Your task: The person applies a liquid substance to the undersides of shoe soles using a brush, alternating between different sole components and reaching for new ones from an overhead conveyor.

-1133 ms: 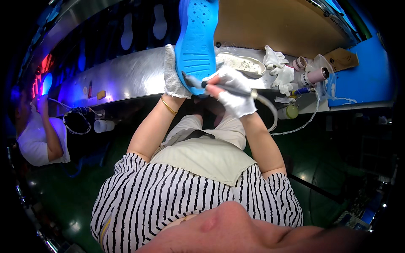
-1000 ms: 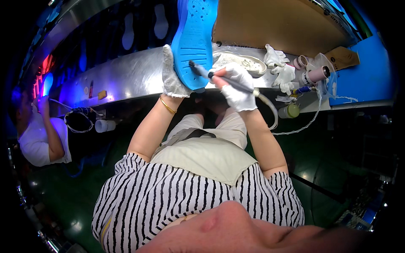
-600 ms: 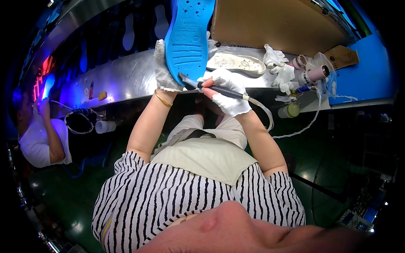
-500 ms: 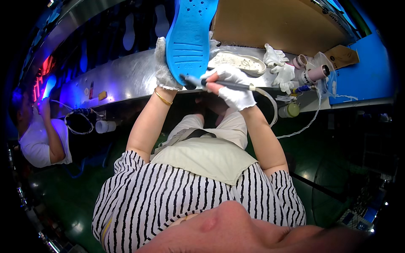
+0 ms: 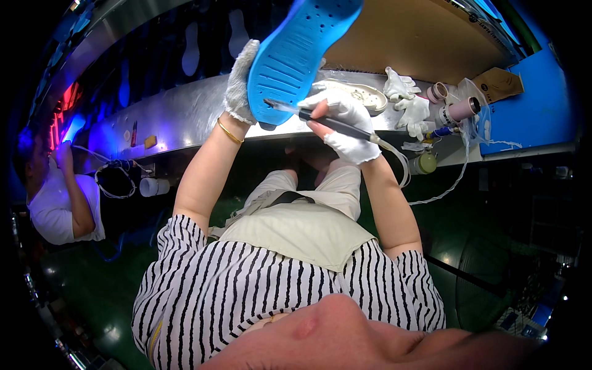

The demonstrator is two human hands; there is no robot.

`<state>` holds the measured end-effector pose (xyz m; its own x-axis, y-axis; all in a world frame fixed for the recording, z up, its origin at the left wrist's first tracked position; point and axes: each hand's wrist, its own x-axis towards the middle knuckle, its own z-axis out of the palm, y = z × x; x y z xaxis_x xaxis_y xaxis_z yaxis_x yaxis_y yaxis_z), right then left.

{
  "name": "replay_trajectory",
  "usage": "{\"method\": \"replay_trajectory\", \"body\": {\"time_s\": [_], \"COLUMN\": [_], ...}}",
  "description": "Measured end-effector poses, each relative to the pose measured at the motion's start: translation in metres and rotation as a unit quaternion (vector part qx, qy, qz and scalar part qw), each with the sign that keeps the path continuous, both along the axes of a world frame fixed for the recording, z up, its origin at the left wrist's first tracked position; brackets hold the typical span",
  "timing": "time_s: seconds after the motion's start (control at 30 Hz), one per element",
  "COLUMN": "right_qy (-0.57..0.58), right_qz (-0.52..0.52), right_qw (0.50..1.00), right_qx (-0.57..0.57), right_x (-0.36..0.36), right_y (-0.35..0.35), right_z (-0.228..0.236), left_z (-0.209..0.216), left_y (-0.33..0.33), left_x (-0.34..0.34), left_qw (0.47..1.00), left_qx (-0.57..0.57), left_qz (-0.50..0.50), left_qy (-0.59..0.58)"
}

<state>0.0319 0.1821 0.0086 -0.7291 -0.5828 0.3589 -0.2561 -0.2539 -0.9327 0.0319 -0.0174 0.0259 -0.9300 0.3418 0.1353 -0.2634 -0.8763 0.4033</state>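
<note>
My left hand (image 5: 240, 83), in a pale grey knitted glove, grips the left edge of a blue shoe sole (image 5: 287, 68) held above the bench. The sole leans with its holed end up to the right; its grooved face is toward me, and most of my fingers are hidden behind it. In my right hand (image 5: 345, 126), gloved in white with bare fingertips showing, is a dark-handled brush (image 5: 333, 123) with a hose at its rear end. Its bristle tip lies over the lower end of the sole, apparently touching it.
Behind my right hand a cream-white shoe (image 5: 364, 95) lies on the metal bench (image 5: 185, 114). White gloves (image 5: 410, 111), a pink tumbler (image 5: 464, 108) and a rolled tape (image 5: 437, 92) sit farther right. A large cardboard sheet (image 5: 407, 37) stands behind. Another person (image 5: 61, 197) works at far left.
The blue sole has tilted, its top swinging right, and my left hand has risen slightly. The brush tip has moved from the sole's lower edge up onto its grooved face.
</note>
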Motion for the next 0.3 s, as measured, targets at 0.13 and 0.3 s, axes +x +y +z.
{"method": "replay_trajectory", "body": {"time_s": [0.13,0.3], "right_qy": [0.233,0.071], "right_qz": [0.002,0.089], "right_qw": [0.97,0.98], "right_qx": [0.069,0.161], "right_x": [-0.012,-0.016], "right_y": [-0.008,-0.006], "right_z": [0.009,0.005], "left_z": [-0.019,-0.029], "left_y": [-0.013,-0.017], "left_x": [-0.02,-0.031], "left_qw": [0.968,0.949], "left_qx": [-0.213,-0.277], "left_qz": [0.102,0.074], "left_qy": [-0.085,-0.13]}}
